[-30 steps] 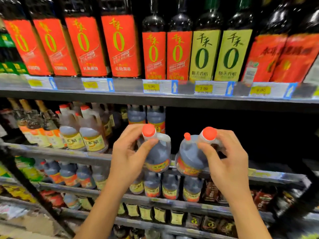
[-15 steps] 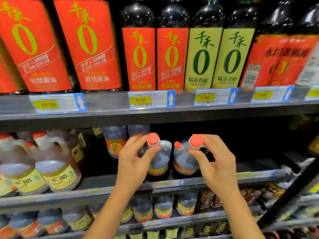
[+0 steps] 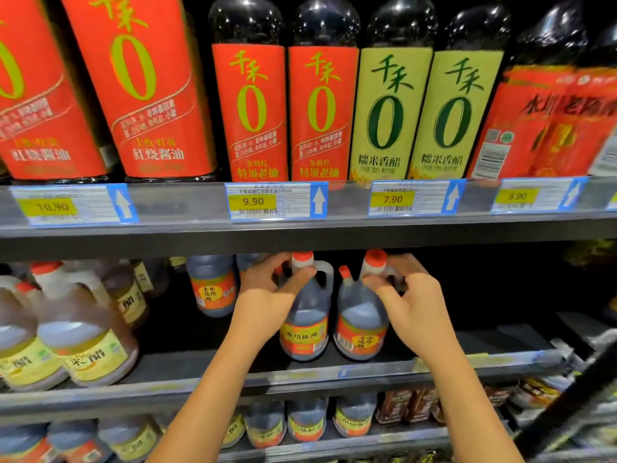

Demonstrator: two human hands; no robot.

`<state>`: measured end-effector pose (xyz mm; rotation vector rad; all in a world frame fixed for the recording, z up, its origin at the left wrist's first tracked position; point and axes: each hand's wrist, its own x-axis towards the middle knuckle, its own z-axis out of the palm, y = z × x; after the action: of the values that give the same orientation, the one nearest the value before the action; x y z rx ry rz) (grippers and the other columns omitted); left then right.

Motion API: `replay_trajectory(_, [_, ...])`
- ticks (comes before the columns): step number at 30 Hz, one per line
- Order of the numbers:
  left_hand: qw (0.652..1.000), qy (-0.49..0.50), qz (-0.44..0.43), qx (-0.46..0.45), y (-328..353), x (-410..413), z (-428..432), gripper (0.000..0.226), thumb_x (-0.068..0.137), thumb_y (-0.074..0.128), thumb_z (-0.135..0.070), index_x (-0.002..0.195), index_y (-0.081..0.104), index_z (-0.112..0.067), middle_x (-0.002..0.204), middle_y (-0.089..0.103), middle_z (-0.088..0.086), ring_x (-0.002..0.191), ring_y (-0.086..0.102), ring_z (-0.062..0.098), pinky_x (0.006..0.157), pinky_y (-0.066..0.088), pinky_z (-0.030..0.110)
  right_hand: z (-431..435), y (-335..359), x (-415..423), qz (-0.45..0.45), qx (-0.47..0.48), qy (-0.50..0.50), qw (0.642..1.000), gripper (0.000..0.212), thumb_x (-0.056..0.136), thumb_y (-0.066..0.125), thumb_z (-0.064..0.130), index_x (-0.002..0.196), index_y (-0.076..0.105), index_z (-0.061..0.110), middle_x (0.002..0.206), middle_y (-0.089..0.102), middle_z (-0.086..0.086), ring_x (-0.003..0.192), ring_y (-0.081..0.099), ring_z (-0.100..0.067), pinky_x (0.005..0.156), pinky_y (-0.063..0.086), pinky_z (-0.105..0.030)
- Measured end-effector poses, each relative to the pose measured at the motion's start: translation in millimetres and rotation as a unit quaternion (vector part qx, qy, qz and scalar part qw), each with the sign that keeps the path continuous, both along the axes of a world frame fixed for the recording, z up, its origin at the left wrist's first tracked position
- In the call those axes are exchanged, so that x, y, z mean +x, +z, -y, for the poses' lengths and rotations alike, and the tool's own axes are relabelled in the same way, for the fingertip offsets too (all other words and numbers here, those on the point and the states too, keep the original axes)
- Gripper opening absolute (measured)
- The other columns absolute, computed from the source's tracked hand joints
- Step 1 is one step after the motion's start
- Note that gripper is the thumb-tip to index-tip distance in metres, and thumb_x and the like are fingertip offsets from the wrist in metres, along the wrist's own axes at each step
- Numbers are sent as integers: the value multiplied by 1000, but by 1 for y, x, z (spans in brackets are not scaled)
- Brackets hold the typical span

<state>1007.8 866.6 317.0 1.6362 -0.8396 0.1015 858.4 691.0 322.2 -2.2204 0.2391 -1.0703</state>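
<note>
Left jug (image 3: pixel 305 319): dark liquid, red and yellow label, red cap (image 3: pixel 302 257). It is stood upright on the middle shelf (image 3: pixel 207 369), near the front edge, label facing out.

Right jug (image 3: pixel 359 324): same kind, set just beside the left jug. A gap between the two can hardly be made out. A large red cap is seen at its top, and a small red spout cap (image 3: pixel 345 272) on its left shoulder. Both bases appear to rest on the shelf, though blur leaves this uncertain.

Left hand (image 3: pixel 267 295): curled round the left jug's neck just under the cap. The thumb is laid across the front and the fingers are wrapped behind.

Right hand (image 3: pixel 412 309): closed round the right jug's neck and handle. The thumb is pressed to the front below the cap, and the fingers are hooked over the far side.

Rear jug (image 3: pixel 212 287): one more of the dark kind, placed further back and left of the left hand.

Pale jugs (image 3: pixel 88 342): yellow labels, grouped at the left end of the same shelf, well apart from the held pair.

Top shelf (image 3: pixel 300 233): tall dark bottles are ranged along it, red-labelled (image 3: pixel 248 111) to the left and centre, green-labelled (image 3: pixel 387 111) to the right. Price tags (image 3: pixel 253 201) are fixed along its edge.

Bottom shelf (image 3: pixel 334 446): smaller dark bottles (image 3: pixel 307 421) are lined up beneath the forearms.
</note>
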Motion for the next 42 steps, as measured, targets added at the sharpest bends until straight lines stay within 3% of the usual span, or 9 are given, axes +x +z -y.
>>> replay_trajectory(4, [999,42,-27,14,0,5,10,14,83,78,-28,83,69,-17,71,66,-5,63,57,3,61,43,13,8,-2,13,-1,104,30,994,31,90,72,22,78,56,47,73,56,15,69,55,-4,63,40,-11])
replay_trajectory(8, [997,57,-36,-26,-1,4,13,17,80,81,-23,81,64,-26,68,63,-22,64,59,-6,59,42,6,8,-9,20,35,200,54,978,15,89,73,15,93,65,27,74,62,14,71,59,-3,67,49,-17])
replay_trajectory(12, [995,-8,-95,-35,-23,1,0,60,70,85,-29,119,55,-45,115,65,-25,110,60,-5,87,50,13,7,-25,11,19,216,58,974,56,81,82,21,130,55,30,113,64,24,107,62,5,85,51,-13])
replay_trajectory(15, [989,-33,-122,77,-49,0,-22,82,63,87,-49,134,44,-43,126,60,-26,116,58,-6,85,52,12,7,-49,-1,-25,215,60,975,84,73,89,29,141,40,38,126,54,34,119,53,13,90,47,-7])
replay_trajectory(19, [965,-24,-145,217,-68,-5,-34,73,60,88,-50,122,56,-30,114,70,-15,104,67,4,91,57,36,6,-74,-10,-103,202,31,973,92,63,93,41,137,38,40,120,57,30,107,55,20,78,46,-1])
replay_trajectory(22, [955,32,-131,264,-71,-7,-29,60,64,91,-41,115,65,-21,109,73,-8,100,68,9,91,56,38,3,-85,-9,-132,162,-19,978,80,60,93,46,124,47,32,103,56,32,93,51,30,69,41,4])
replay_trajectory(26, [957,51,-123,257,-71,-5,-22,53,62,92,-37,107,71,-20,103,75,-8,93,69,6,87,57,35,7,-90,-5,-140,143,-56,978,62,61,93,44,100,45,49,93,55,34,87,50,32,65,39,5])
replay_trajectory(32, [965,32,-164,201,-70,4,-1,53,65,93,-23,113,69,-16,112,74,-1,101,69,10,93,55,34,26,-88,7,-157,144,-70,975,58,60,95,39,102,56,27,81,59,27,72,56,21,57,45,-5])
replay_trajectory(42, [963,61,-213,153,-76,21,41,66,65,92,-24,124,64,-12,126,67,4,111,63,19,97,51,39,63,-88,39,-128,266,-25,955,62,62,96,17,113,60,23,102,68,16,96,64,3,77,51,-14])
